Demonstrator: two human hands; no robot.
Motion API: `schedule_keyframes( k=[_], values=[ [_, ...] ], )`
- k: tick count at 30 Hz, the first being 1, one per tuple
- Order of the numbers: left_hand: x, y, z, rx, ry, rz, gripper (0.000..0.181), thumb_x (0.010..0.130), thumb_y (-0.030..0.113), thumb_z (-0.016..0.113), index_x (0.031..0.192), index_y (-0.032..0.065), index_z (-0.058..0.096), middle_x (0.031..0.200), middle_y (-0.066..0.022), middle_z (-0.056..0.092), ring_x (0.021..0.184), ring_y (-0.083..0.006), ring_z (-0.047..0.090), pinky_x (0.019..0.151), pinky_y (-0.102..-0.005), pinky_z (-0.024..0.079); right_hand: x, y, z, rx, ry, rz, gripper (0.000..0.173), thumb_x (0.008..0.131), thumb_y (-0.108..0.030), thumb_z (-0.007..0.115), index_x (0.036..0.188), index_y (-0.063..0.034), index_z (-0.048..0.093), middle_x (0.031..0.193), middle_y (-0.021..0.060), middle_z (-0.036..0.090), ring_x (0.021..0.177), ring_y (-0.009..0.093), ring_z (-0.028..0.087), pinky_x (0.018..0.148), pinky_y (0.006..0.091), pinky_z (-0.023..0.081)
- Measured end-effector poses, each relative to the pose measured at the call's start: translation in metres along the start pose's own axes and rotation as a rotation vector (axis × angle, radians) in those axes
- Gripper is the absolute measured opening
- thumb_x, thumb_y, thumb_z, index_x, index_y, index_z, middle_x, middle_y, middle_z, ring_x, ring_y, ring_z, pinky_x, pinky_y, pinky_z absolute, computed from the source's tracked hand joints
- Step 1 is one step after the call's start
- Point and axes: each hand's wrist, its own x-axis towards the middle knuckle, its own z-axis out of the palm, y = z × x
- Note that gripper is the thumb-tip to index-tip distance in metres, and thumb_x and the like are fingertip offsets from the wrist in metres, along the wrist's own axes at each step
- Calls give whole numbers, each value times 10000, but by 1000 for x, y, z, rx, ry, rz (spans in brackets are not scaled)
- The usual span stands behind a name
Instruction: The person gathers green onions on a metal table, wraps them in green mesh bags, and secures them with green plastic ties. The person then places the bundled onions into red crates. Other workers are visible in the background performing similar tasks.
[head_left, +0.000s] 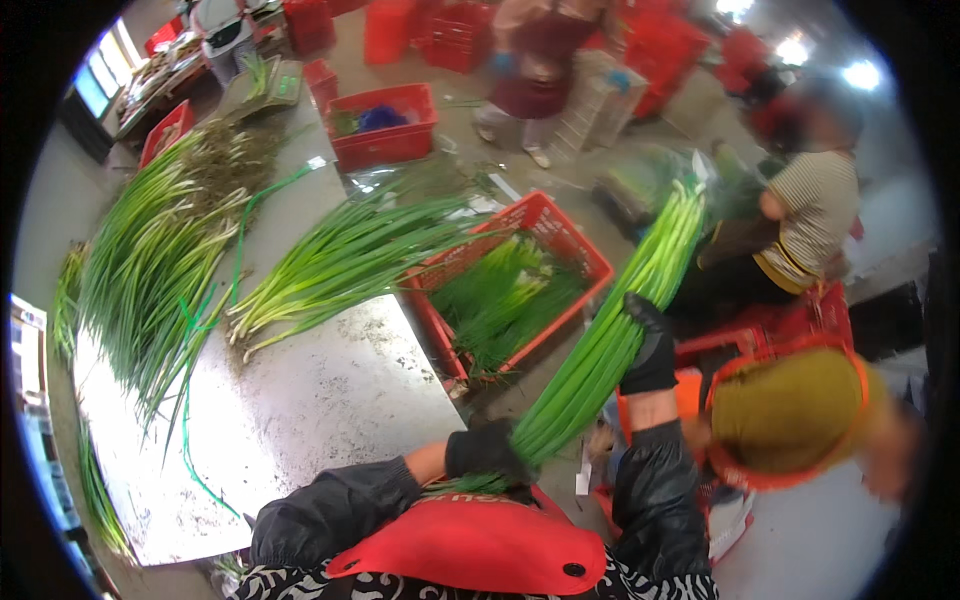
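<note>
Both my hands, in black gloves, hold one long bundle of green onions (600, 352) slanting up to the right, its pale ends at the top. My right hand (649, 345) grips it around the middle. Around the leafy lower end is my left hand (491, 450), its fingers partly hidden. On the metal table (337, 397) to my left lie a loose bunch of green onions (352, 255) and a larger heap with soil-covered roots (157, 262). A green plastic tie (187, 427) trails across the tabletop.
A red crate (540, 337) holding green onions stands beyond the table edge. Another red crate (382, 150) holds something blue. Two people are close by on the right, one in a striped top (814, 202), one in mustard clothing (787, 420). A person in an apron (540, 67) stands ahead.
</note>
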Motion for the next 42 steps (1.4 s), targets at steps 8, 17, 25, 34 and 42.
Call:
schedule_keyframes(
  k=[8,17,25,34,42],
  values=[
    [-130,72,-26,-7,527,-387,295,842,195,689,1094,56,625,700,16,586,555,-50,499,491,-232,413,147,54,-71,44,-3,101,237,859,-209,612,1043,-61,602,978,129,640,937,293,608,846,422,491],
    [-222,1,31,501,1340,-411,503,824,340,681,1221,71,529,971,-144,622,779,-210,624,713,-349,510,252,116,-50,-61,-212,700,447,923,-366,534,1305,-135,510,1276,96,542,1093,301,524,921,449,428],
    [-370,-119,46,489,2076,-703,343,790,311,698,1013,65,611,933,-175,633,933,-323,605,821,-392,484,195,214,-51,-528,-336,496,508,950,-452,406,1349,-140,455,1368,99,469,1187,321,480,964,478,406],
    [-482,-199,6,348,2311,-949,395,775,170,661,1158,118,583,1162,-169,563,1021,-368,556,893,-425,455,-49,291,124,-799,-678,678,321,923,-223,563,1180,-32,542,1090,153,628,912,316,642,757,406,546],
    [-350,-104,10,117,1385,236,246,723,241,721,877,59,658,856,-140,654,805,-291,631,727,-397,489,-138,432,218,-1043,-1461,671,360,993,-263,429,1244,-15,498,1211,166,543,1069,282,568,892,419,497]
  ],
)
